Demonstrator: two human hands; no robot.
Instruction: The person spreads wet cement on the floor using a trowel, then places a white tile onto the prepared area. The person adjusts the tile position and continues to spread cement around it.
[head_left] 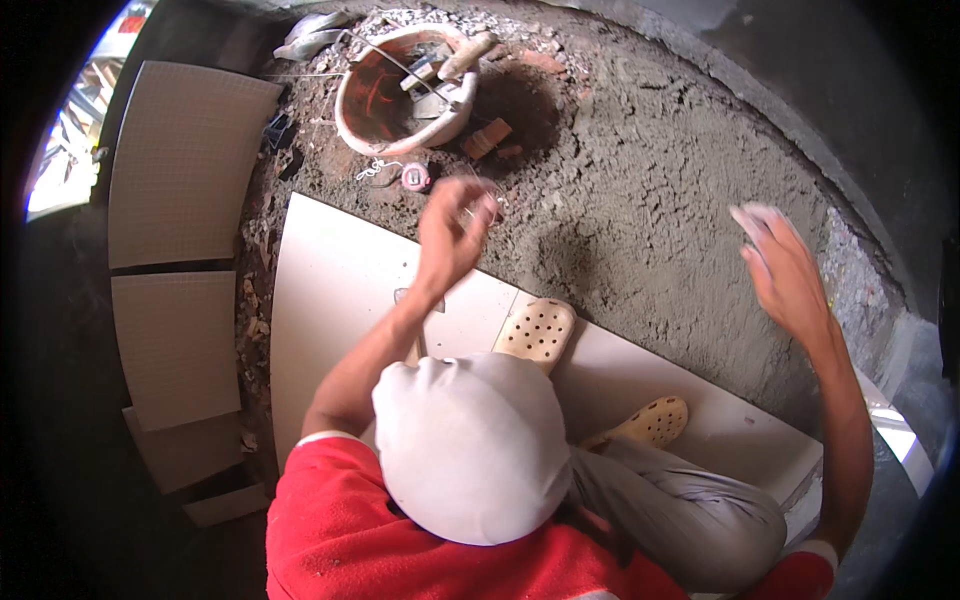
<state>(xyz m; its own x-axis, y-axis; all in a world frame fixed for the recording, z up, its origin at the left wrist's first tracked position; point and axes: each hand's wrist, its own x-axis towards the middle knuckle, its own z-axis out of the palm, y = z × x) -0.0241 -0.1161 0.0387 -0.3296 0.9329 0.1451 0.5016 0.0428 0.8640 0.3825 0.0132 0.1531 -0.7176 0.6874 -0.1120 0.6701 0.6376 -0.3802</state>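
My left hand [456,228] hangs over the edge between the white tiles [330,262] and the wet grey mortar [660,170]. Its fingers curl toward the thumb and are blurred by motion; a thin pale strand shows by the fingertips, too faint to name. Over the right side of the mortar is my right hand [785,268], fingers stretched forward and thumb apart, with nothing seen in it. Close to the left hand lies a small pink-and-white tape measure [415,177], next to a tangle of white string [377,170].
A round bucket [350,115] with tools in it stands at the back, a broken brick piece [487,138] beside it. Several large tiles [190,165] lean along the left wall. Pale perforated clogs [538,332] rest on the laid tiles. Rubble borders the mortar.
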